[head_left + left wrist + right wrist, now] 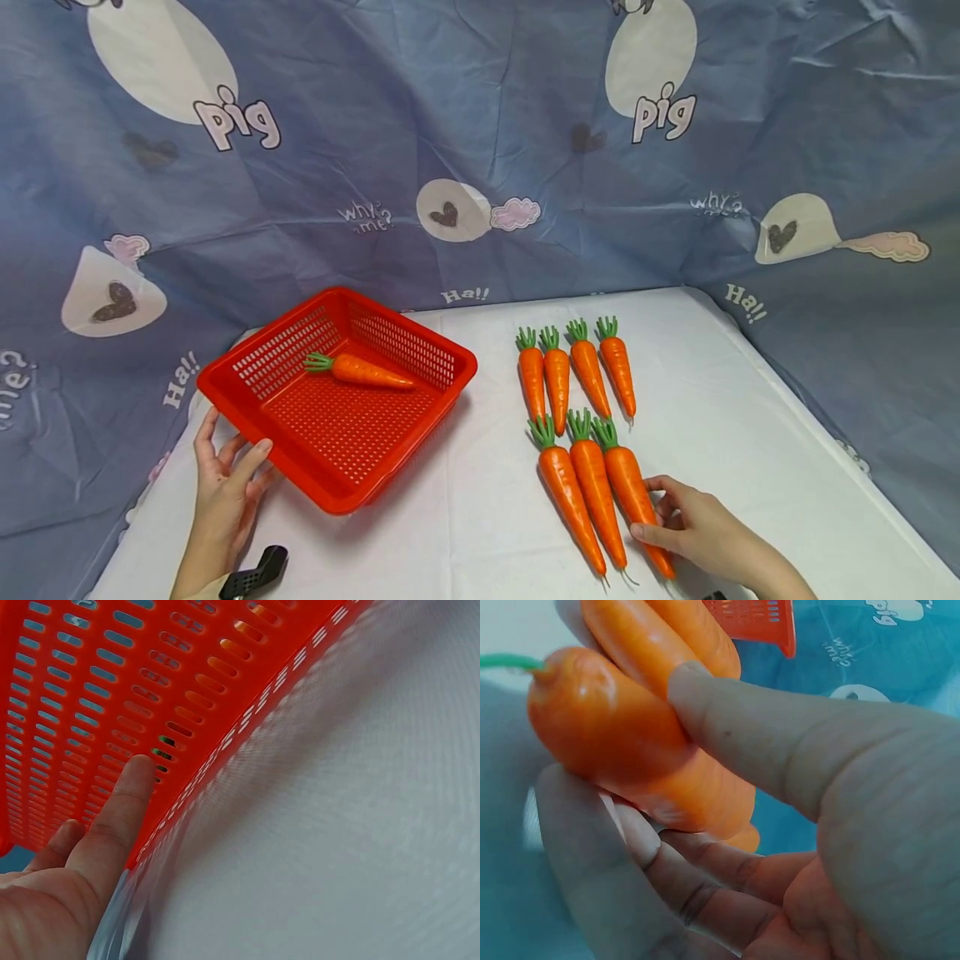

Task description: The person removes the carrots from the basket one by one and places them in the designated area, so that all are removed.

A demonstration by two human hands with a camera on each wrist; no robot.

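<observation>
A red plastic basket [405,450] with slotted walls stands on the left, one orange carrot [367,371] with a green top lying inside. My left hand [225,492] touches the outside of its near-left corner below the rim, fingers spread. In the left wrist view a straight finger [124,814] rests against the slotted wall. My right hand [697,525] pinches the rightmost carrot [632,483] of the near row, thumb on one side and fingers on the other. Two more carrots [572,496] lie beside it. The right wrist view shows the held carrot [615,720] close up.
Behind the near row lies a far row of several carrots [587,375], tops pointing away. A white cloth [480,533] covers the table. A blue printed curtain [480,125] rises along the back and sides.
</observation>
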